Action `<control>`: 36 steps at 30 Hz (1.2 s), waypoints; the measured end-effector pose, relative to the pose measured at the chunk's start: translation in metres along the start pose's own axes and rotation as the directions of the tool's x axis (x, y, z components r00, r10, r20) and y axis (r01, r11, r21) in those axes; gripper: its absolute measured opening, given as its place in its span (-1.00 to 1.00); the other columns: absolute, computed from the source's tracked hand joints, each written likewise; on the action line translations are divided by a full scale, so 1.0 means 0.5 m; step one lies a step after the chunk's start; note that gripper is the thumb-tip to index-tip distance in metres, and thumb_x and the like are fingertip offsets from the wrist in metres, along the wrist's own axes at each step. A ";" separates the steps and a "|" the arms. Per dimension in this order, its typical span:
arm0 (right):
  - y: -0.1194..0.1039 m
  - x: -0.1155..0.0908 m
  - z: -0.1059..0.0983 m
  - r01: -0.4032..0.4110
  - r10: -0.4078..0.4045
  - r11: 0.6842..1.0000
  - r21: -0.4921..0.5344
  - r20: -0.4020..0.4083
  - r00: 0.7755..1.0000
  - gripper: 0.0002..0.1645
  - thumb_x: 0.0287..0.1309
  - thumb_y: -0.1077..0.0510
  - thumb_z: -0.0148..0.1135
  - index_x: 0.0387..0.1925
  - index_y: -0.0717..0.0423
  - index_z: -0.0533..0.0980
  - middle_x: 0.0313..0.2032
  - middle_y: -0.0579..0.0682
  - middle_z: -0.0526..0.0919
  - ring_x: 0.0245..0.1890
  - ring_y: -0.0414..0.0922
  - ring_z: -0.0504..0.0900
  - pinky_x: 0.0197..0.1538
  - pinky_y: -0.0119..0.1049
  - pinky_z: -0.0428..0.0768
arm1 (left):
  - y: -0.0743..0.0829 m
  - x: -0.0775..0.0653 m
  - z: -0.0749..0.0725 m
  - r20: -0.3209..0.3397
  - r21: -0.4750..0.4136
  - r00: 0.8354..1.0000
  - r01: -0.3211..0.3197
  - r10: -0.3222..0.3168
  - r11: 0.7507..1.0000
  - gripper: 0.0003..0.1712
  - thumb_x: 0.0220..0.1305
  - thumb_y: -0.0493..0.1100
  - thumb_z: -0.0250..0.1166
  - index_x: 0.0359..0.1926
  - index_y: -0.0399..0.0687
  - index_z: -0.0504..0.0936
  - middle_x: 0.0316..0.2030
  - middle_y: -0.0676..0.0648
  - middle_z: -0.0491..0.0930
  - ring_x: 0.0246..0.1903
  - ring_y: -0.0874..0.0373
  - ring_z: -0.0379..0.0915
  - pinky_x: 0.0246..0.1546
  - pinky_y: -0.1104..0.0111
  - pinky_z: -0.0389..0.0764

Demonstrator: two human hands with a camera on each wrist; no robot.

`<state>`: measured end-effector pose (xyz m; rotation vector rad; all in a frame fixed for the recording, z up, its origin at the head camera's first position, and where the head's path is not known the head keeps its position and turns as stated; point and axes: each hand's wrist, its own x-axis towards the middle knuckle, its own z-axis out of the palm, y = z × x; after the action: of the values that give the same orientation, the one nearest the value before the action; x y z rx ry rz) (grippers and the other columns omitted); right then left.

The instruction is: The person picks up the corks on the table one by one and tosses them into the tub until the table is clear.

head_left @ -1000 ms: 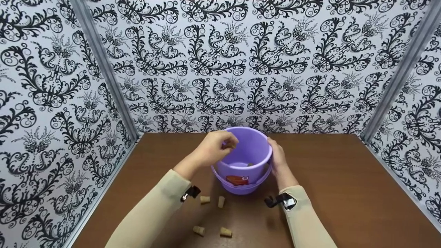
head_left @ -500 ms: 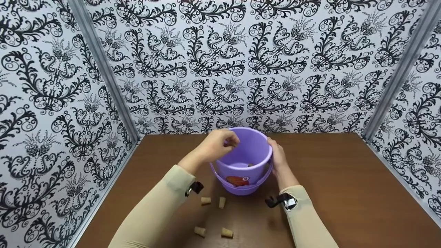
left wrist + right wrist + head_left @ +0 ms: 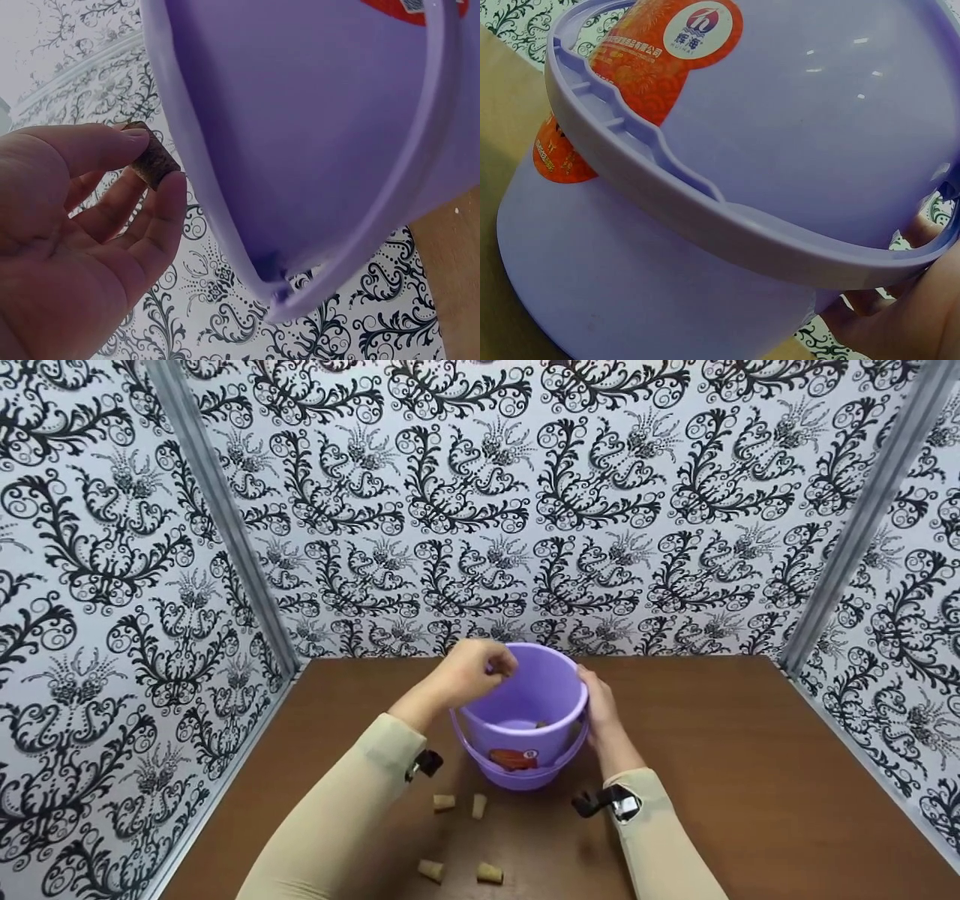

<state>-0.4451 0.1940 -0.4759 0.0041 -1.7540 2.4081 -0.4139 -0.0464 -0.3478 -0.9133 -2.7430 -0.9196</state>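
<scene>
A purple bucket [image 3: 555,741] with an orange-red label stands on the table, its mouth tipped toward me. My left hand [image 3: 476,669] is at the left side of its rim. Between thumb and fingertips it pinches a cork [image 3: 155,161], seen in the left wrist view just outside the rim. My right hand [image 3: 602,705] grips the bucket's right side near the rim. The bucket's handle [image 3: 727,225] hangs down across its front. Inside, part of another cork [image 3: 541,724] shows at the bottom; the front wall hides the rest.
On the brown table [image 3: 712,765] in front of the bucket lie several corks, among them a left one [image 3: 444,803] and a nearer one [image 3: 490,874]. Patterned black-and-white walls [image 3: 480,510] with grey corner posts [image 3: 225,510] enclose the table.
The head view has shifted slightly. My left hand stays at the rim in much the same pose, and my right hand keeps its hold on the bucket.
</scene>
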 end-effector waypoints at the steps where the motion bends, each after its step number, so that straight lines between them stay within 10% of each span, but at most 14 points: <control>1: 0.001 0.000 -0.001 -0.001 0.001 1.000 -0.001 0.000 1.000 -0.45 0.59 -0.02 -0.01 0.21 0.32 0.62 -0.14 0.01 0.77 -0.13 -0.04 0.70 0.01 -0.22 0.69 | 0.002 0.002 0.001 0.006 -0.002 1.000 0.001 -0.001 1.000 -0.66 0.25 -0.47 0.32 -0.04 -0.09 0.79 -0.12 -0.04 0.78 -0.08 0.11 0.69 0.00 0.37 0.77; 36: -0.003 0.000 -0.001 -0.031 0.031 0.999 0.025 -0.009 0.999 -0.48 0.58 -0.03 0.01 0.15 0.30 0.64 -0.20 0.02 0.75 -0.18 -0.08 0.68 -0.02 -0.24 0.66 | 0.008 0.016 0.045 0.000 0.022 0.999 -0.033 0.034 0.999 -0.80 0.32 -0.26 0.40 -0.04 -0.11 0.77 -0.07 -0.14 0.76 -0.02 0.01 0.67 0.10 0.22 0.74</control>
<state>-0.4447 0.1948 -0.4744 -0.0316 -1.7334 2.4471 -0.4161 -0.0268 -0.3616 -0.9519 -2.7228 -0.8824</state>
